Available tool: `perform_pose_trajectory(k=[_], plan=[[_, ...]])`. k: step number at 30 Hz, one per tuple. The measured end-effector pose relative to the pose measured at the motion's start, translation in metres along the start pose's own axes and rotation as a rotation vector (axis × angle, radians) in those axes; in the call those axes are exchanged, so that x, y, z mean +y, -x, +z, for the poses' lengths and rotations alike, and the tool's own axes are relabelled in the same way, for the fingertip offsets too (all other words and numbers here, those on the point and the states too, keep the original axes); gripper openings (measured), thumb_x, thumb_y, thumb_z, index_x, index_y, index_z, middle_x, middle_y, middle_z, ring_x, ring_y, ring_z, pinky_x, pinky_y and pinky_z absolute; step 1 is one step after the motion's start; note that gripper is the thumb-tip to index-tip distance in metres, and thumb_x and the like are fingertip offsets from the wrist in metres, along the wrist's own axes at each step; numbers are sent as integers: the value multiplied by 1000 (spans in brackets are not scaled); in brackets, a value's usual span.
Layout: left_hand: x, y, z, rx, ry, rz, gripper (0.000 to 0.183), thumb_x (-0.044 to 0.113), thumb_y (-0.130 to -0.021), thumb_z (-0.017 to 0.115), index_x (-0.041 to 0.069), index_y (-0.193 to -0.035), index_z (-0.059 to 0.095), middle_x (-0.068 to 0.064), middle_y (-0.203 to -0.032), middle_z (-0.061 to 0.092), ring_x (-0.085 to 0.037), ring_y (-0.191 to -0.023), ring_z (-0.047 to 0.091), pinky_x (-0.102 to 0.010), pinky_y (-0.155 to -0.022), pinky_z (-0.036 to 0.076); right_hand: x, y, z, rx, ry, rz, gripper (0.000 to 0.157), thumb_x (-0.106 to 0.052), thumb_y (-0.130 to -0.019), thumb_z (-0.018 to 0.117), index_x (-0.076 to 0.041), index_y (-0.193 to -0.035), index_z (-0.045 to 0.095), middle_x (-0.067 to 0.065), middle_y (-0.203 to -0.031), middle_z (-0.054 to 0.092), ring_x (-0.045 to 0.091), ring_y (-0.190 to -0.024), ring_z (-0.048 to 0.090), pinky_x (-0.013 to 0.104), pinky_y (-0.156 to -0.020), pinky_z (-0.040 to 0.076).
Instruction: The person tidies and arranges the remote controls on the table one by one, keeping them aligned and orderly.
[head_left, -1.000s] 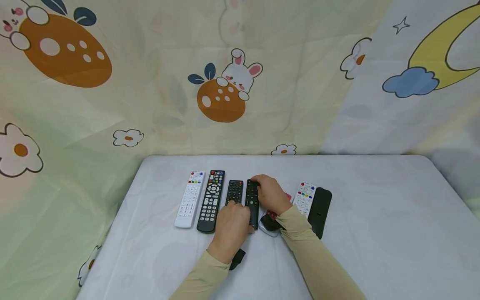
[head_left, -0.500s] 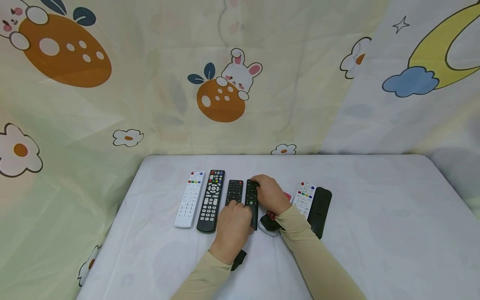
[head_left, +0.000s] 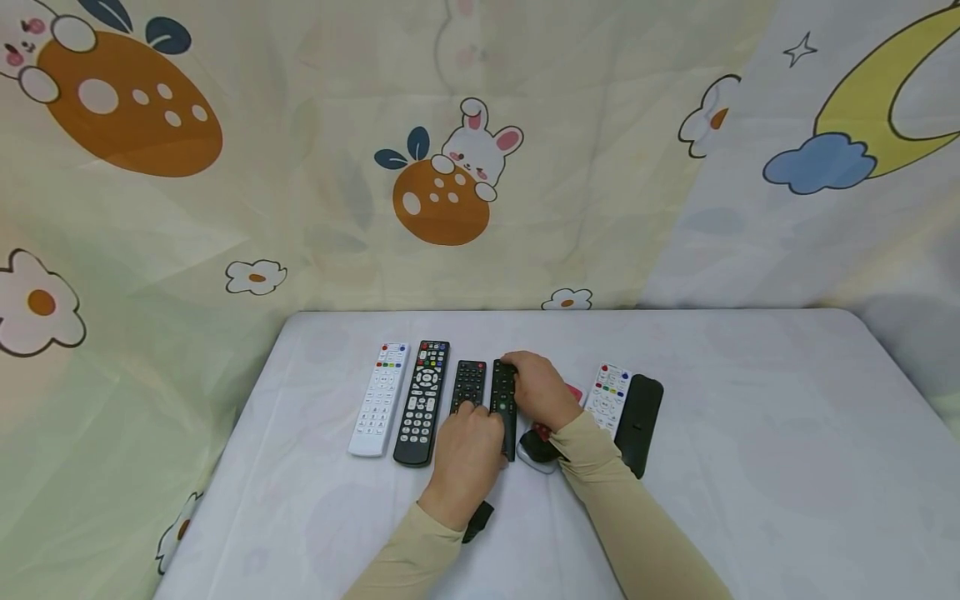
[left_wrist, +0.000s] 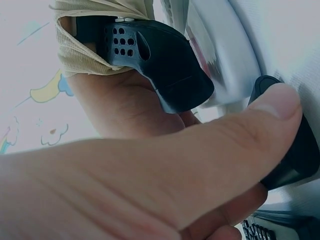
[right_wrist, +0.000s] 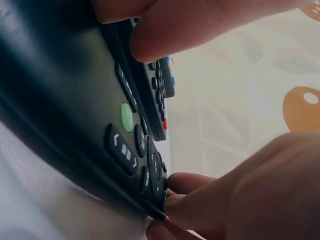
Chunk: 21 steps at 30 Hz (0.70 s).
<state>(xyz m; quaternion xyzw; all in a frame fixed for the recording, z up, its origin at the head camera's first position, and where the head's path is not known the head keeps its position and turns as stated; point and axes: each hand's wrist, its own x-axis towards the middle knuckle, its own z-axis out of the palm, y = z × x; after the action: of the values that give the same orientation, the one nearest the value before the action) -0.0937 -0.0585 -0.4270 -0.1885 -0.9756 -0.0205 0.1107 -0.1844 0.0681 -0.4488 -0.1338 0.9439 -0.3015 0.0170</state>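
Both hands are on a slim black remote control [head_left: 504, 398], the fourth from the left in a row. My right hand [head_left: 546, 390] pinches its far end; in the right wrist view the fingers [right_wrist: 182, 205] meet that end, beyond the buttons. At the near end, my left hand [head_left: 467, 460] holds it, and the left wrist view has the thumb [left_wrist: 272, 107] laid against the dark tip with curled fingers below. Just left lies another black remote [head_left: 469, 382], its lower part hidden by the left hand.
Further left lie a long black remote [head_left: 422, 404] and a white remote [head_left: 379, 400]. Right of the right forearm are a second white remote [head_left: 608, 394] and a plain black one [head_left: 640, 423]. A pale rounded object [left_wrist: 232, 55] sits partly hidden under the right wrist. A patterned cloth [head_left: 322, 208] hangs behind.
My left hand has shifted slightly to the right since a second ago. My right hand keeps its place at the remote's far end.
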Motion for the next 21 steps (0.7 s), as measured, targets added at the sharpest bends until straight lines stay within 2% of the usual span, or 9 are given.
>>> perform_pose_trajectory(k=[12, 21], plan=[[0, -2, -4, -30, 43, 0, 44, 30, -54, 89, 5, -86, 73, -7, -78, 66, -21, -74, 53, -33, -58, 46, 3, -1, -12, 25, 16, -45, 34, 5, -91, 41, -1, -119, 59, 14, -127, 55, 27, -121, 48, 39, -102, 35], [-2, 0, -6, -55, 85, -7, 45, 31, -55, 88, 6, -89, 73, -6, -81, 66, -21, -76, 53, -32, -60, 47, -1, 4, -19, 48, 6, -43, 32, 4, -91, 46, -3, -119, 60, 12, -127, 55, 27, -122, 47, 39, -102, 35]])
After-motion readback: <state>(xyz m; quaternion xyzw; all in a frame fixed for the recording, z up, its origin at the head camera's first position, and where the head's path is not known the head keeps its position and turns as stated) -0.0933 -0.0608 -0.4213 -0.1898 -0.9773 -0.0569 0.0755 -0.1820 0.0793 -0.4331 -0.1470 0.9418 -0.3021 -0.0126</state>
